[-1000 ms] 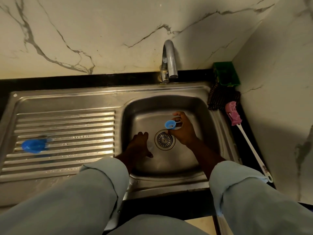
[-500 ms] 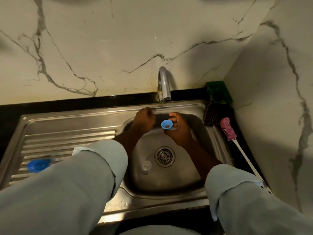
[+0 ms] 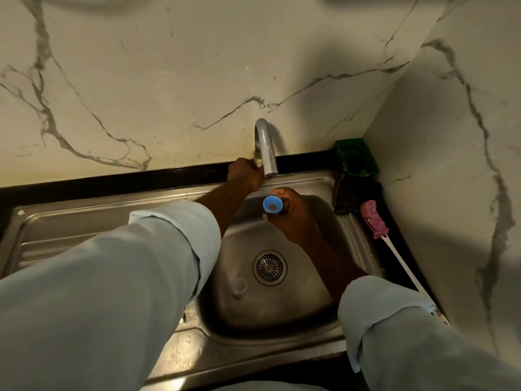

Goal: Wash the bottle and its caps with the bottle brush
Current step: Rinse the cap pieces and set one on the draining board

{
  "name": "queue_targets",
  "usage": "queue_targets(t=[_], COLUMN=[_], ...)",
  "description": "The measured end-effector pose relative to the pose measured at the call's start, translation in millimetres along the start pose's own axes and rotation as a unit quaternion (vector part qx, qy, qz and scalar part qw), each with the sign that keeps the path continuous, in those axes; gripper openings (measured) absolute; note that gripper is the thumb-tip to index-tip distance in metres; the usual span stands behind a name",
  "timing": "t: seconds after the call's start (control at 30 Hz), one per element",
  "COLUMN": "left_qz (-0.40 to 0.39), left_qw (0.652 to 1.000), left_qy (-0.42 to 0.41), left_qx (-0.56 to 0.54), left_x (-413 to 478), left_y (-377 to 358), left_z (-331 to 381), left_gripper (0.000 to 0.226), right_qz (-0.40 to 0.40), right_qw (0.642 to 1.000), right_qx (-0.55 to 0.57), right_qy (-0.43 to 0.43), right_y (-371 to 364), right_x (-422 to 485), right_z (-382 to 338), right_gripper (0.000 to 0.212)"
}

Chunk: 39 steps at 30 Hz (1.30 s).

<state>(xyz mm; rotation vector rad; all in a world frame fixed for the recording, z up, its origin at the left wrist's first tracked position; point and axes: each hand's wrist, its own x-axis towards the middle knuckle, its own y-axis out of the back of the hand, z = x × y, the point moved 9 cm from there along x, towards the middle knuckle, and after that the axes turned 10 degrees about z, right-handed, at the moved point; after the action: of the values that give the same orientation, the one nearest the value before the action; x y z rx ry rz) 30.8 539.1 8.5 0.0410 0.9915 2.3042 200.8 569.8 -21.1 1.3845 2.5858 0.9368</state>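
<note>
My right hand [image 3: 290, 218] grips a small blue cap [image 3: 272, 204] over the back of the sink basin [image 3: 315, 289], just below the tap spout [image 3: 266, 148], with the cap's open side facing me. My left hand [image 3: 244, 173] reaches to the base of the tap and its fingers curl round the tap handle there. A clear cap [image 3: 239, 287] lies on the basin floor left of the drain [image 3: 269, 267]. The bottle brush [image 3: 375, 220], with a pink head and a long white handle, lies on the right rim. No water shows at the spout.
A green soap holder [image 3: 356, 156] sits in the back right corner with a dark scrubber [image 3: 345, 198] in front of it. Marble walls close in at the back and right. The draining board [image 3: 70, 221] extends left, partly hidden by my left sleeve.
My left hand rose from the basin floor to the tap base. My right hand lifted the blue cap up under the spout. The view tilted up, and the blue item on the draining board left view.
</note>
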Motion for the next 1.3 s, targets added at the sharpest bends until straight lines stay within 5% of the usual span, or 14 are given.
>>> queue_targets(t=[0.2, 0.77, 0.93, 1.3], left_qz=[0.019, 0.012, 0.057, 0.078], left_qw=[0.999, 0.991, 0.993, 0.988], left_qy=[-0.037, 0.031, -0.063, -0.133], left_qx=[0.011, -0.13, -0.079, -0.021], left_x=[-6.6, -8.3, -4.9, -5.0], left_y=[-0.5, -8.3, 4.8, 10.7], left_z=[2.9, -24.0, -10.0, 5.8], left_gripper=[0.026, 0.008, 0.02, 0.016], right_qz=[0.015, 0.018, 0.012, 0.002], right_qw=[1.0, 0.999, 1.0, 0.999], right_qx=[-0.003, -0.027, -0.009, 0.019], right_qy=[-0.022, -0.009, -0.024, -0.029], right_y=[-6.7, -6.3, -11.7, -15.6], right_x=[-0.9, -6.6, -5.1, -1.4], right_z=[7.1, 2.1, 0.7, -0.8], right_gripper=[0.047, 0.043, 0.041, 0.043])
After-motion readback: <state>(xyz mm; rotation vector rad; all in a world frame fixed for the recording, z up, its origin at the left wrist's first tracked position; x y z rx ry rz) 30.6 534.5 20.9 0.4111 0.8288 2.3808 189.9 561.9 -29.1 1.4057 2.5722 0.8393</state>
